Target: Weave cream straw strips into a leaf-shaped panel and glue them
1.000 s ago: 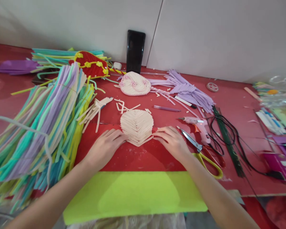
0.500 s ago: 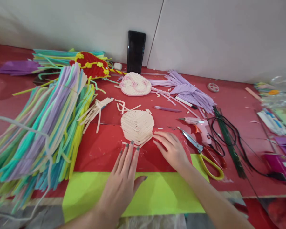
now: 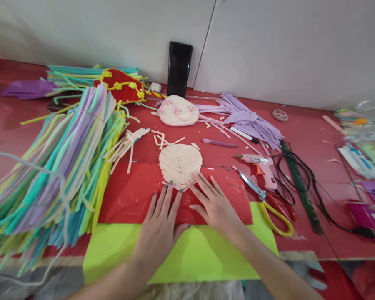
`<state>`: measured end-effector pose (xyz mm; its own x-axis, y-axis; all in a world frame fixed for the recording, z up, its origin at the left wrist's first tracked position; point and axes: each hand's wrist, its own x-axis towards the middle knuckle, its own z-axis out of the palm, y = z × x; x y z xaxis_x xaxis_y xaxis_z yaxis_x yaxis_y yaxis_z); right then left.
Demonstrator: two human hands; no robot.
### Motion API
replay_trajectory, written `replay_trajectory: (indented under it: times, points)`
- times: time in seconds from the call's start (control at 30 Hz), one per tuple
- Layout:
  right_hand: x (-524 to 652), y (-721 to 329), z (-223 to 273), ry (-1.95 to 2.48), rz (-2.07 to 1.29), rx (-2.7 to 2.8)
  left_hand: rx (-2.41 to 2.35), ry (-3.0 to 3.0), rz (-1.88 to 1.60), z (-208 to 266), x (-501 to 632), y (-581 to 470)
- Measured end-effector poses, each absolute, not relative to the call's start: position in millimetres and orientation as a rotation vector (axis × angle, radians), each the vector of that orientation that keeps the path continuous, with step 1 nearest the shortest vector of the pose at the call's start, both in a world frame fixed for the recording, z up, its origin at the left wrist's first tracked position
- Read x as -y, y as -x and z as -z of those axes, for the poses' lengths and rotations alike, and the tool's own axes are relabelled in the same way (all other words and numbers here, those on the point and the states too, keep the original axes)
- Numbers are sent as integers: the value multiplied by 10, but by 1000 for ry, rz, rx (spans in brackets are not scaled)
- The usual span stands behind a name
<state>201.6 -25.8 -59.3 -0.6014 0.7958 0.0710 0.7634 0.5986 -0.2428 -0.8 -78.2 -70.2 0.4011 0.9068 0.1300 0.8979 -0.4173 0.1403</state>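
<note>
A cream, leaf-shaped piece [image 3: 180, 163] made of slanting pipe cleaner strips lies on a red sheet [image 3: 125, 204] in front of me. My left hand [image 3: 162, 208] is flat with fingers spread, its fingertips at the lower left edge of the piece. Fingers of my right hand [image 3: 211, 200] are stretched out too, touching the lower right edge. Neither hand grasps anything. Just behind the piece lie bent cream offcuts [image 3: 161, 139], and a small bundle of cream pipe cleaners [image 3: 129, 143] is to its left.
Bundled coloured pipe cleaners [image 3: 59, 166] cover the left side. A pink glue gun [image 3: 261, 164] and yellow-handled scissors [image 3: 276, 221] lie right. Behind are a white oval fan [image 3: 178, 110], a red-and-yellow one [image 3: 121, 85], lilac pipe cleaners [image 3: 250, 118] and a propped phone [image 3: 179, 68]. A green sheet [image 3: 206, 258] is nearest me.
My right hand has moved left and slightly down onto the lower right edge of the cream piece. My left hand has shifted slightly left and stays flat.
</note>
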Motion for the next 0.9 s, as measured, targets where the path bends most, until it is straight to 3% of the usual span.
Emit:
replay_trajectory:
  times: [0.63, 0.9]
  points:
    - [265, -2004, 580, 1323, -280, 2669, -1385, -2729, -176, 662, 527, 293]
    - [302, -2726, 459, 1610, 61, 1918, -1366, -2716, -161, 654, 491, 321]
